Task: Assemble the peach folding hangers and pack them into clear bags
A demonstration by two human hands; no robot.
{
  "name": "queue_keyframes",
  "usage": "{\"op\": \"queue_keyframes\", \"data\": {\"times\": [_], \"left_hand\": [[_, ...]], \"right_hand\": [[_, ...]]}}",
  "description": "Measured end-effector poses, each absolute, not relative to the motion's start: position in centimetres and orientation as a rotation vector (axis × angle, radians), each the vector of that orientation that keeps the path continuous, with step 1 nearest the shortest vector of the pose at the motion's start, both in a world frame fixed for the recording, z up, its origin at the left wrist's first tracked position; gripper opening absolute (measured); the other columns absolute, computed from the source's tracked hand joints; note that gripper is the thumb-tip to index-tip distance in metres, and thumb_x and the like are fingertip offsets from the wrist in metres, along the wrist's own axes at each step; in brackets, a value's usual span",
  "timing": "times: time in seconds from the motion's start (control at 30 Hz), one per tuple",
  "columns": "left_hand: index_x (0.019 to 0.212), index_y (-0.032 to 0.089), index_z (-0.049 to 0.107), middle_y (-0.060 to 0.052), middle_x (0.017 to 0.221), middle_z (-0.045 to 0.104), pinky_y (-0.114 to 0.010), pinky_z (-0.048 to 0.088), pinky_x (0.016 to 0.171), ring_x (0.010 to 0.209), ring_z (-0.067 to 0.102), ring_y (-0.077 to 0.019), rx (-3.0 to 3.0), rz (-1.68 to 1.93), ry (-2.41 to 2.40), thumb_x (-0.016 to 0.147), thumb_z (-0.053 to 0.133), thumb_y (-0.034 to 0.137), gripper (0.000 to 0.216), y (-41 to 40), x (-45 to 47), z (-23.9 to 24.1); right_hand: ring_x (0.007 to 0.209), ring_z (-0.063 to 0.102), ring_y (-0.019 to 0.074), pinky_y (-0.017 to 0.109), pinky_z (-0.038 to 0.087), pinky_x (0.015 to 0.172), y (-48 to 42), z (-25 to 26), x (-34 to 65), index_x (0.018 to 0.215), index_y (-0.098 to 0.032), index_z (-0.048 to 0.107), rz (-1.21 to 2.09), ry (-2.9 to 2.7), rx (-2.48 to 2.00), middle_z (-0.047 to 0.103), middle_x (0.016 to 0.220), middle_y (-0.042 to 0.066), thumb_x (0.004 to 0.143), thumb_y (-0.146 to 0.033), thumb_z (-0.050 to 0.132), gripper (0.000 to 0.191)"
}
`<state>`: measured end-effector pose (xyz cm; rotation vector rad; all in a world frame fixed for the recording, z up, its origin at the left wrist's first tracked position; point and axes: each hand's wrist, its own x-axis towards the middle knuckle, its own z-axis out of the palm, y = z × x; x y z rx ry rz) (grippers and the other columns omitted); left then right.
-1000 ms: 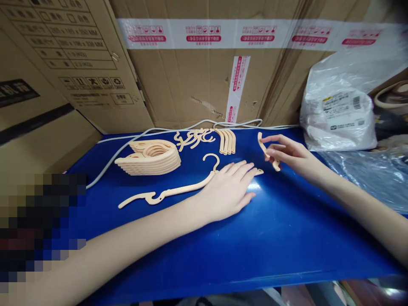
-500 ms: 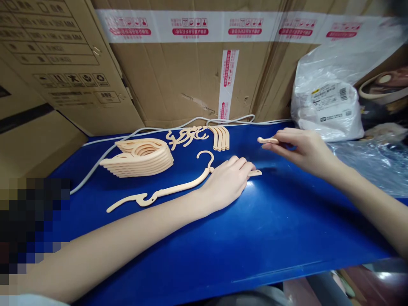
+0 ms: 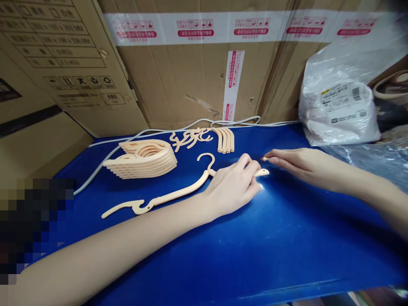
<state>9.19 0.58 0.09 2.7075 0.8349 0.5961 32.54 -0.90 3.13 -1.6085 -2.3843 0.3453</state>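
A peach plastic hanger lies partly put together on the blue table, hook up and one long arm to the left. My left hand rests on its middle with fingers curled over it; a short stub sticks out past my fingers. My right hand lies low just right of that stub, fingers pressed together round a peach hanger arm piece. Only that piece's tip shows at my fingertips.
A stack of folded peach hangers sits at the back left. Loose hooks and several arm pieces lie behind. A white cable runs along cardboard boxes. A white plastic bag stands at the right.
My right hand turned the arm piece flat and brought it down and left, close to the hanger's stub. My left hand's fingers went from flat to curled over the hanger.
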Motion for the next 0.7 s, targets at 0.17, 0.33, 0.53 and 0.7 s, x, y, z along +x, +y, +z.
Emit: {"op": "queue_keyframes", "data": {"times": [0.17,0.33,0.53,0.7], "left_hand": [[0.11,0.018,0.057,-0.003,0.113,0.06,-0.03,0.05,0.064,0.079,0.063,-0.0161,2.674,0.584,0.835,0.095,0.042,0.025,0.023,0.7,9.2,0.0],[0.111,0.018,0.057,-0.003,0.112,0.06,-0.03,0.052,0.071,0.085,0.065,-0.0173,2.647,0.587,0.812,0.099,0.041,0.024,0.021,0.9,9.2,0.0],[0.108,0.017,0.057,-0.002,0.105,0.066,-0.032,0.052,0.081,0.094,0.066,-0.0188,2.601,0.613,0.801,0.104,0.039,0.025,0.02,1.1,9.2,0.2],[0.11,0.019,0.057,-0.001,0.104,0.069,-0.031,0.052,0.078,0.094,0.068,-0.0198,2.545,0.612,0.823,0.104,0.04,0.028,0.02,1.2,9.2,0.1]], "right_hand": [[0.099,0.068,0.0289,0.044,0.049,0.086,-0.9,2.8,32.9,0.115,-0.032,0.071,0.476,-2.483,-1.545,0.072,0.113,0.005,0.096,-0.052,0.042,0.041],[0.106,0.065,0.0282,0.042,0.047,0.094,-1.0,2.8,32.8,0.119,-0.029,0.069,0.672,-2.41,-1.522,0.07,0.117,0.006,0.096,-0.052,0.043,0.042],[0.102,0.063,0.0263,0.039,0.046,0.091,-1.5,3.3,32.0,0.104,-0.026,0.065,0.779,-2.369,-1.584,0.07,0.11,0.005,0.099,-0.054,0.036,0.041],[0.085,0.065,0.0239,0.036,0.048,0.078,-1.9,3.3,31.6,0.099,-0.028,0.064,0.802,-2.354,-1.529,0.072,0.095,0.003,0.097,-0.047,0.043,0.029]]}}
